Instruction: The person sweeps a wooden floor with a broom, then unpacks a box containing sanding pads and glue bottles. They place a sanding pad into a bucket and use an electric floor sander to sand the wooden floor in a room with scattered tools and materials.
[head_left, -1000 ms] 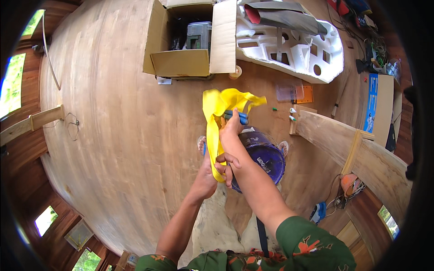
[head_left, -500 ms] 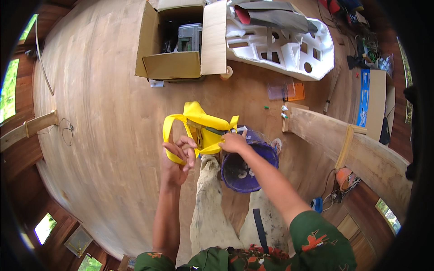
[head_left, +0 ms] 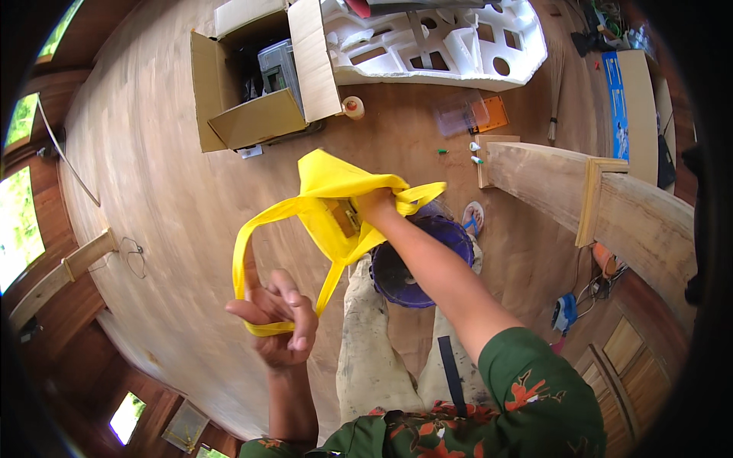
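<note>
A yellow cloth bag (head_left: 332, 177) with long straps hangs in front of me, its mouth turned toward me. My left hand (head_left: 281, 311) has one strap looped around it and pulled out to the left, with the fingers partly curled. Into the mouth of the bag reaches my right hand (head_left: 376, 204); its fingers are hidden by the cloth and I cannot see what they touch. A brownish flat thing (head_left: 345, 217) shows inside, its kind unclear. Just below the bag and under my right forearm stands a purple bucket (head_left: 391, 281), between my legs.
An open cardboard box (head_left: 256, 126) holding a grey case stands ahead, beside a white foam packing piece (head_left: 450, 57). A tape roll (head_left: 353, 108), a clear plastic box (head_left: 461, 114) and an orange case (head_left: 492, 113) lie nearby. A wooden plank barrier (head_left: 534, 177) runs along the right.
My left hand has drawn the strap down and to the left, stretching it. My right hand has gone from the bag's rim to inside it. The view has shifted slightly.
</note>
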Tool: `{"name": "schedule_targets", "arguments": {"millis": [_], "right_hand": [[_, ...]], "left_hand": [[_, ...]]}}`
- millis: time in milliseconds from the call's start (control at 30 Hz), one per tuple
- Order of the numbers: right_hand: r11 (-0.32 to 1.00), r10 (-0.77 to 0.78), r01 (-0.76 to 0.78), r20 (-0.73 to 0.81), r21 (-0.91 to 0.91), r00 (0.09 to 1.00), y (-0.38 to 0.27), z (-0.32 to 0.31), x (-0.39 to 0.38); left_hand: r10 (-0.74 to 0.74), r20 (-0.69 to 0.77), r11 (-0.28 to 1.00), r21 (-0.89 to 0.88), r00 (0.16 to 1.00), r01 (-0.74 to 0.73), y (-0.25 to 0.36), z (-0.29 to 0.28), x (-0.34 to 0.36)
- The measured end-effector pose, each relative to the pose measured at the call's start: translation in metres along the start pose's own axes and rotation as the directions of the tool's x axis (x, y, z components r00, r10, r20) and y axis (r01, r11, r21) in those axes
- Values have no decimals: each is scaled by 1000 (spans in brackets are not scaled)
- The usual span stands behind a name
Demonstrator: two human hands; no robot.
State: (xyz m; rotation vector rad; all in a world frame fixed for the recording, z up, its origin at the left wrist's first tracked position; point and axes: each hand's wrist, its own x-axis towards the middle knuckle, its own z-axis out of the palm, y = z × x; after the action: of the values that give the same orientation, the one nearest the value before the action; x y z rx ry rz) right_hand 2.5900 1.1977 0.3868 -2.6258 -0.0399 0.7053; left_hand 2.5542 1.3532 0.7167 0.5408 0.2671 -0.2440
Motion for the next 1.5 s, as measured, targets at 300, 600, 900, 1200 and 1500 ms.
{"name": "schedule_targets", "arguments": {"millis": [300, 600, 900, 1200, 1500], "right_hand": [[994, 38, 23, 530, -107, 847, 33, -132, -17], [324, 301, -138, 36, 936, 953, 26, -103, -26], [626, 226, 151, -363, 765, 904, 77, -127, -175], [585, 635, -655, 233, 479, 737, 241, -66, -458], [48, 729, -700, 454, 712, 512, 235, -34, -611]], "left_hand": [[-193, 87, 968, 178, 977, 175, -20, 16, 20], [-518, 53, 824, 302, 854, 480, -52, 57, 23], [-256, -148, 516, 815, 955, 265, -86, -65, 129], [-16, -268, 335, 906, 963, 258, -141, -82, 150], [90, -116, -81, 989, 989, 123, -157, -96, 3]]}}
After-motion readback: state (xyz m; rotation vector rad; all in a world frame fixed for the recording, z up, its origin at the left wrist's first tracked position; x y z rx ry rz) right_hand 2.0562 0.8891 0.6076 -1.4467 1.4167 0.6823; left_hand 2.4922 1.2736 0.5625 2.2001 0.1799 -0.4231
